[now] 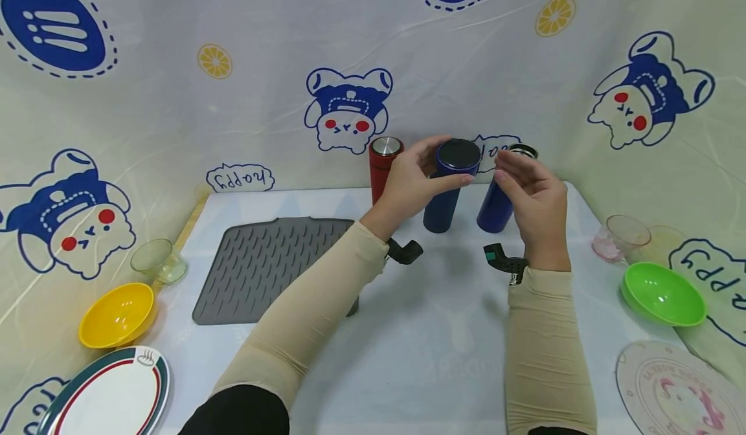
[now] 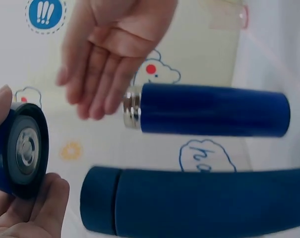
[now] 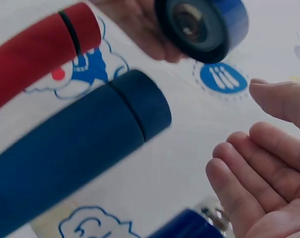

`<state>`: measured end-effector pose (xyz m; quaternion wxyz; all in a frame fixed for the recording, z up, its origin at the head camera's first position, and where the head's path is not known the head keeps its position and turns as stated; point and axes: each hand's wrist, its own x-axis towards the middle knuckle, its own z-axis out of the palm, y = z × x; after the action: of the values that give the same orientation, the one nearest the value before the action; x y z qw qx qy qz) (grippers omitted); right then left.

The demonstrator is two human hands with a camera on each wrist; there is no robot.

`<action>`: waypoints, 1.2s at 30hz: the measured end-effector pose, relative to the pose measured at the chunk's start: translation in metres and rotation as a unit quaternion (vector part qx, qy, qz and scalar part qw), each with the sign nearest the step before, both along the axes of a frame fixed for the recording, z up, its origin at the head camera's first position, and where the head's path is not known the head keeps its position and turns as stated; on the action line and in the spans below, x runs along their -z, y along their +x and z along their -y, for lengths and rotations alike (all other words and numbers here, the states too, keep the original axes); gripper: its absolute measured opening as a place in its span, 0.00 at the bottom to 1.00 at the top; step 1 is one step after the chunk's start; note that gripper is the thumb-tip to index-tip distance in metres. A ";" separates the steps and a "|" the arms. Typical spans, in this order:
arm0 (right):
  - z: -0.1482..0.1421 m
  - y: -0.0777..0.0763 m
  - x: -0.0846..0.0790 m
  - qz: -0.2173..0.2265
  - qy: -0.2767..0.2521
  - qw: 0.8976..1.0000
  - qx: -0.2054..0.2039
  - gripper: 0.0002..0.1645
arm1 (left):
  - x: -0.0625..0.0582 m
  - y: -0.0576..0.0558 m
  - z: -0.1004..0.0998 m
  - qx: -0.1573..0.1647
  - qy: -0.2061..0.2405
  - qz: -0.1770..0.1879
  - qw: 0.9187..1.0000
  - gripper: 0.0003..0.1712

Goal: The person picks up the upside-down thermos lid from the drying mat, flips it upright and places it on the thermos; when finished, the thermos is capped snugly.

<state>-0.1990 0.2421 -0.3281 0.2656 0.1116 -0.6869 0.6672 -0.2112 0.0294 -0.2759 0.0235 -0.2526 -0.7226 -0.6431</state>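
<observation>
My left hand (image 1: 408, 179) pinches a blue bottle lid (image 1: 459, 155) between thumb and fingers. In the left wrist view, the lid's dark underside with a metal centre (image 2: 27, 150) faces the bottles. Beside the lid, my right hand (image 1: 536, 199) is raised with extended fingers and nothing in its palm. Close by it stands an uncapped blue thermos (image 1: 494, 207), its bare steel neck (image 2: 132, 108) showing. A dark teal-blue thermos (image 1: 441, 211) with its cap on stands below the held lid in the head view. Behind my left hand, a red thermos (image 1: 381, 169) is partly hidden.
A grey ridged mat (image 1: 262, 273) lies on the table's left half. Along the left edge are a glass (image 1: 160, 262), a yellow bowl (image 1: 118, 315) and a rimmed plate (image 1: 111, 396). A pinkish glass (image 1: 623, 235), green bowl (image 1: 663, 294) and patterned plate (image 1: 676, 390) line the right.
</observation>
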 end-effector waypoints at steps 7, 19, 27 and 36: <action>-0.017 -0.003 0.010 0.021 0.017 0.997 0.071 0.22 | 0.008 -0.023 -0.035 0.016 -0.013 0.006 1.000 0.41; -0.046 -0.011 0.029 0.022 -0.063 0.988 0.136 0.20 | 0.012 -0.043 -0.086 0.018 -0.074 0.006 0.997 0.44; -0.055 -0.022 0.051 0.058 -0.059 0.986 0.142 0.29 | 0.016 -0.051 -0.106 -0.011 -0.104 0.000 0.995 0.44; -0.056 -0.029 0.080 0.154 0.033 0.978 0.136 0.39 | 0.029 -0.062 -0.122 -0.045 -0.130 0.003 0.990 0.44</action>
<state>-0.2275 0.2985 -0.4081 0.2410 -0.0787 -0.7503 0.6106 -0.2733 0.1516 -0.3046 0.0177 -0.2185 -0.8108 -0.5428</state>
